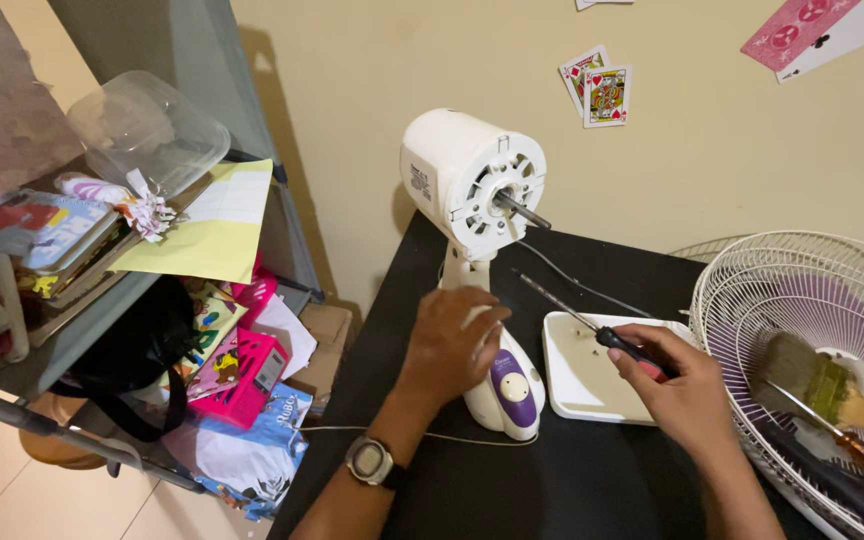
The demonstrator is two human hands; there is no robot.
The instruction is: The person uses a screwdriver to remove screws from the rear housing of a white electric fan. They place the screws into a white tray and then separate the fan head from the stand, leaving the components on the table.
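Left hand [452, 345] flat on fan base [507, 385], fingers spread. Right hand [682, 390] clamps screwdriver [592, 325], tip toward 10 o'clock, above tray [577, 390].

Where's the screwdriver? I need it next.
In the head view, the screwdriver is in the right hand, above the white tray, right of the fan base.

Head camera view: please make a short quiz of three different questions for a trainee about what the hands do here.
1. True or false: the left hand rests on the fan base.
2. What does the right hand hold? A) paintbrush B) screwdriver C) playing card
3. What lies inside the fan grille at the right?

Key: 1 true. 2 B. 3 a paintbrush and a second screwdriver.
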